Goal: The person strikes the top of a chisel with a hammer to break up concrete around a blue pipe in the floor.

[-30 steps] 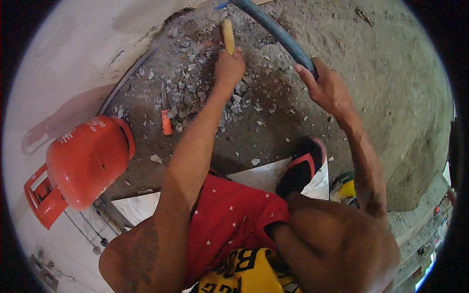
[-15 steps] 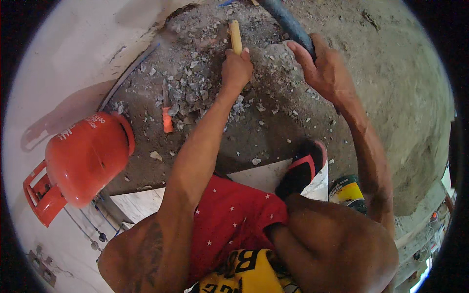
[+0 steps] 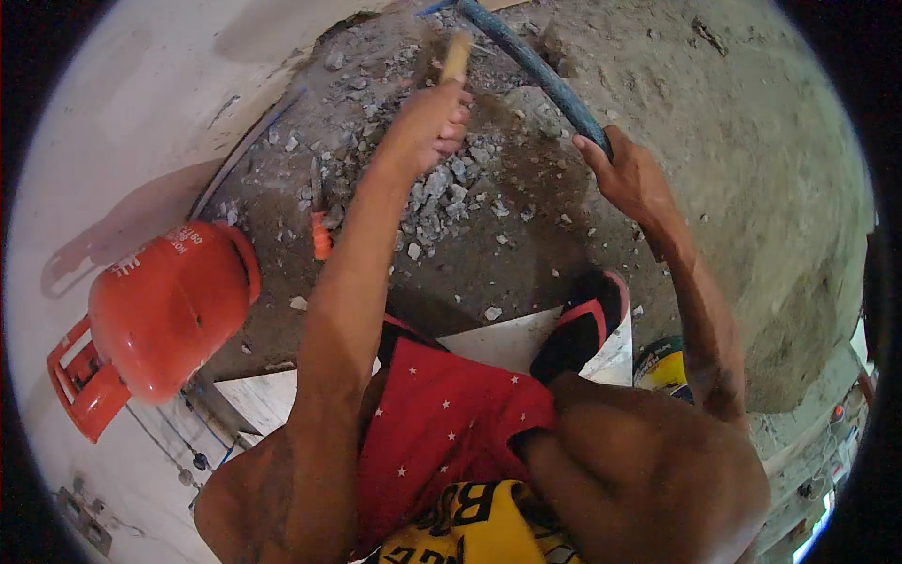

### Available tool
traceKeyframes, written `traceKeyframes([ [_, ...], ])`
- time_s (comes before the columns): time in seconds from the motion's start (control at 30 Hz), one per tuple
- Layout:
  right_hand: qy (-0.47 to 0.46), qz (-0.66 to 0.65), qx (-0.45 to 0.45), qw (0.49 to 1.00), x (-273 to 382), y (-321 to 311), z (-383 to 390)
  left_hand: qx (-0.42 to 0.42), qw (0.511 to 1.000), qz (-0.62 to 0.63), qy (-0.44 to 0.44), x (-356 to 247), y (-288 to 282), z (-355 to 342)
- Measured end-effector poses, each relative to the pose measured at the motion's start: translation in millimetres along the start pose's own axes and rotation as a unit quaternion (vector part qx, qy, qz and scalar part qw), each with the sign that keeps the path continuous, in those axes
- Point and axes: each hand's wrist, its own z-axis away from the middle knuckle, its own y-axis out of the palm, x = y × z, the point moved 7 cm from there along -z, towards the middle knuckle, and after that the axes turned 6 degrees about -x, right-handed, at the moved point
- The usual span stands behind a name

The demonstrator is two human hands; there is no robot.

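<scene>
The left hand (image 3: 429, 129), at the top middle of the frame, is curled tight around a yellow wooden handle (image 3: 456, 58). It has moved a bit left in the last half second and the handle is blurry, so it seems to be swinging fast near the broken stones (image 3: 442, 193). The right hand (image 3: 636, 176), upper right, has dropped lower and wraps round a blue-gray pole (image 3: 540, 71). An orange-handled tool (image 3: 321, 237) lies left of the stones.

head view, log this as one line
left hand: gripping yellow handle | right hand: gripping blue-grey shaft | rubble: on ground | red gas cylinder: at left
</scene>
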Motion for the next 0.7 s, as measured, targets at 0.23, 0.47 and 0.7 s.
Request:
traceKeyframes([
  [0.23, 0.056, 0.002, 0.044, 0.997, -7, 1, 12, -0.242, 0.870, -0.399, 0.159, -24, -50, -15],
  [0.47, 0.036, 0.020, 0.030, 0.999, -16, 1, 21, -0.150, 0.927, -0.338, 0.062, -9, -21, -14],
  [0.7, 0.040, -0.017, 0.036, 0.998, 2, 5, 14, -0.258, 0.816, -0.488, 0.170, -27, -38, -3],
])
